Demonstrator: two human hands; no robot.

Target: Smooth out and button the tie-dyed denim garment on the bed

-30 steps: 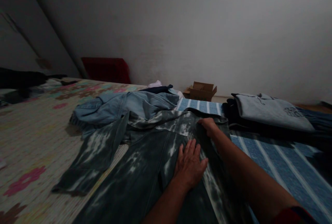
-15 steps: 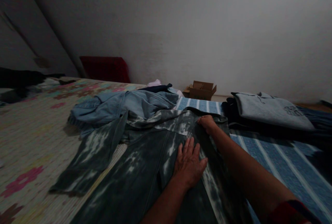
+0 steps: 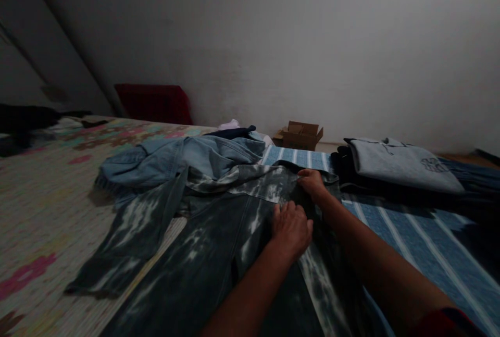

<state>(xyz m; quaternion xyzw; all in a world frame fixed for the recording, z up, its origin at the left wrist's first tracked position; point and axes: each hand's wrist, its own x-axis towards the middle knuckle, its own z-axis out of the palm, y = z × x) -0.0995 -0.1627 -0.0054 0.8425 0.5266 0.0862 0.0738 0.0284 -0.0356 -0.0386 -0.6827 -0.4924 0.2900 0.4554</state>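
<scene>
A dark acid-washed denim jacket [image 3: 203,243] lies spread on the bed in front of me, one sleeve stretched to the left. My left hand [image 3: 291,227] rests on its middle with the fingers curled down into the cloth. My right hand [image 3: 311,182] is farther off at the collar edge, its fingers pinched on the denim there. A lighter blue denim garment [image 3: 183,160] lies crumpled just behind the jacket.
A floral bedspread [image 3: 47,191] covers the left side and a blue striped cloth [image 3: 422,243] the right. Folded clothes topped by a grey shirt [image 3: 398,165] sit at the right. A cardboard box [image 3: 299,135] and a red cushion [image 3: 154,102] stand by the wall.
My left hand has slid forward toward the collar and its flat fingers have curled into the denim. The right hand has stayed at the collar.
</scene>
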